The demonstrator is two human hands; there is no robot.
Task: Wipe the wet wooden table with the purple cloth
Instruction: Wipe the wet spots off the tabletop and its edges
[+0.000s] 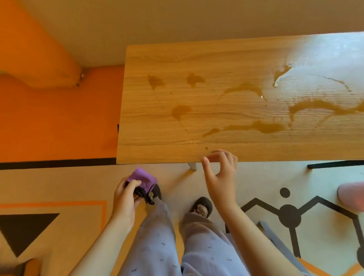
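Holding purple cloth (pixel 142 179) bunched in left hand (pixel 126 200), fingers curled round it and round a black cord-like bit (pixel 146 195) hanging beneath. Off the table (pixel 166 137), low over the floor (pixel 70 185), at 6 o'clock from the table's near-left corner. Not touching the wood.

Right hand (pixel 219 177) at 3 o'clock from the cloth, up at the table's near edge. Fingers loosely bent, thumb apart, gripping nothing. Can't tell whether fingertips touch the edge.

On the tabletop: wet patches (pixel 267 127), with small blots toward 9 o'clock, long streaks and a glossy sheet toward 3 o'clock.

Under the near edge: white table leg (pixel 192 166).

Below the hands: light patterned trousers (pixel 155 241), dark shoes (pixel 202 205).

On the floor: black triangle (pixel 22 229) at 8 o'clock of the view, black dot-and-line pattern (pixel 289 215) at 4 o'clock, pink object (pixel 355 197) cut off at the 3 o'clock border.
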